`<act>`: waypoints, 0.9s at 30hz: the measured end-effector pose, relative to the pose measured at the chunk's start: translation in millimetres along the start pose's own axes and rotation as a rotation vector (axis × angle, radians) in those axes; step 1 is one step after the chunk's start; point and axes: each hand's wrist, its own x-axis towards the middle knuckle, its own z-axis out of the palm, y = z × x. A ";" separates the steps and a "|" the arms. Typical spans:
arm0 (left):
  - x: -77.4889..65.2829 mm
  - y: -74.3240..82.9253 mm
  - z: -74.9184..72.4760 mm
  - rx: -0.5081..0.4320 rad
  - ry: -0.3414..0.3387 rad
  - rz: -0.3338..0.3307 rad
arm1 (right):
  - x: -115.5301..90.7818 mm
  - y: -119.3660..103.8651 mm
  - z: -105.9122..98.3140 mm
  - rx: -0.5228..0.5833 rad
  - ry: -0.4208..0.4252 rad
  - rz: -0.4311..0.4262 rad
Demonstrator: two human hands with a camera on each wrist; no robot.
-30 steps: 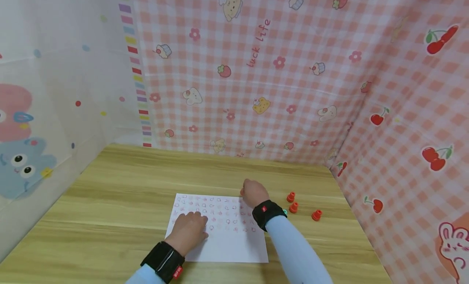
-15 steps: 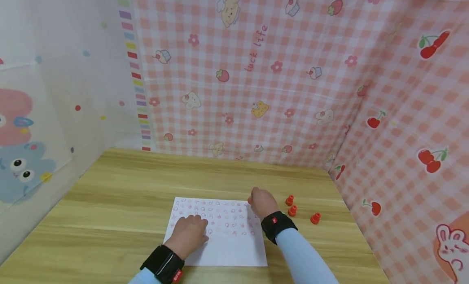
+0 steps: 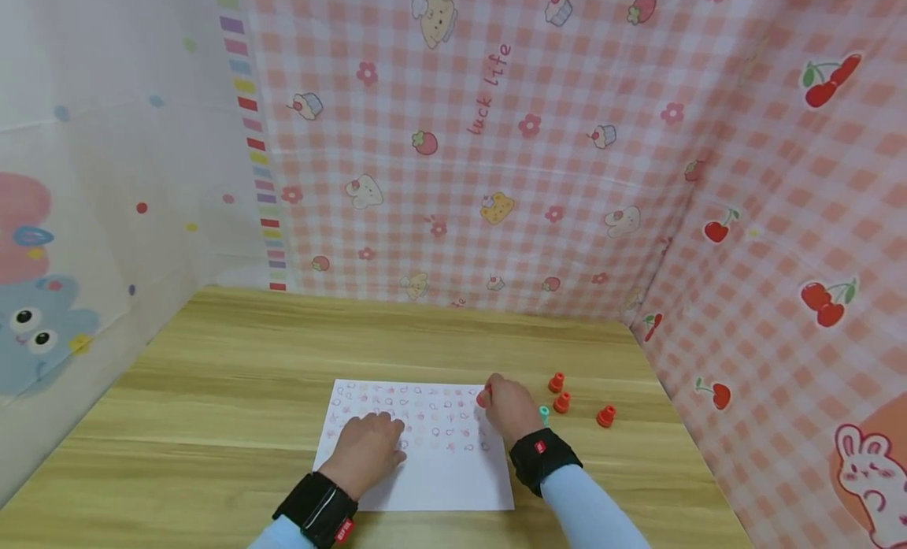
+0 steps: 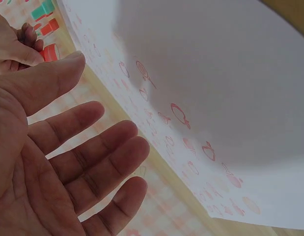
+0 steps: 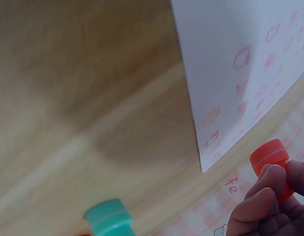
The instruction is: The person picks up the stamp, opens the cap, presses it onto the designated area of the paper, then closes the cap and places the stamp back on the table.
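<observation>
A white sheet of paper [image 3: 439, 478] lies on the table, its upper part covered in rows of small red and pink stamped prints. Over its left side my left hand [image 3: 364, 450] is spread with relaxed fingers and nothing in them; the left wrist view shows its bare palm [image 4: 24, 167]. Near the sheet's upper right corner, my right hand [image 3: 512, 407] pinches a red stamp [image 5: 269, 155] between thumb and fingers. In the right wrist view the stamp's wide end points away from the fingers, apart from the paper.
Right of the right hand stand a teal stamp [image 3: 544, 413] and three more red stamps, the nearest red stamp [image 3: 562, 402] beside the teal one. A pink checked cloth [image 3: 453, 171] hangs behind the wooden table [image 3: 234, 391], and another cloth [image 3: 765, 360] closes the right side.
My right hand has moved right along the sheet's top edge, then slightly nearer me, keeping the red stamp. The teal stamp shows more clearly. My left hand stays nearly in place.
</observation>
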 end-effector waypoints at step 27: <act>4.7 6.8 5.5 -0.069 0.116 0.103 | -40.9 -14.9 18.9 0.306 -0.021 0.168</act>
